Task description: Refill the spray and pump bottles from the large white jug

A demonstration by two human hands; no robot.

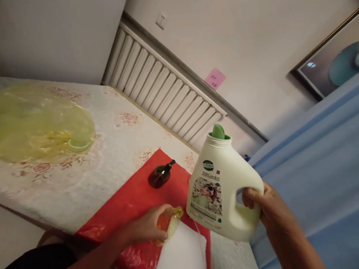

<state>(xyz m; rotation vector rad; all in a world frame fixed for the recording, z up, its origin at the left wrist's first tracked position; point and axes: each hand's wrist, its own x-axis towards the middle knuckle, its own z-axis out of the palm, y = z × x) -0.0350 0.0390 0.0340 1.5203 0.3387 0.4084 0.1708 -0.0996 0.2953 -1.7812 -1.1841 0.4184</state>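
Note:
My right hand (267, 202) is closed round the handle of a large cream detergent jug (209, 202), lifted and held nearly upright. The jug's cap is off, and a green pouring spout (218, 131) shows in its neck. Low on the left, my left hand (149, 226) grips a small clear yellowish bottle (173, 224) with an uncapped neck tilted toward the jug. The bottle's mouth and the jug are apart. Beyond them, a dark pump bottle (159, 176) stands on a red plastic sheet (132, 204).
A yellow translucent plastic bag (26, 121) lies on the floral tablecloth (115, 148), with a green ring-shaped cap (79, 145) by it. A white sheet (179, 259) covers part of the red plastic. A radiator (159, 82) runs along the wall; a blue curtain (325, 172) hangs right.

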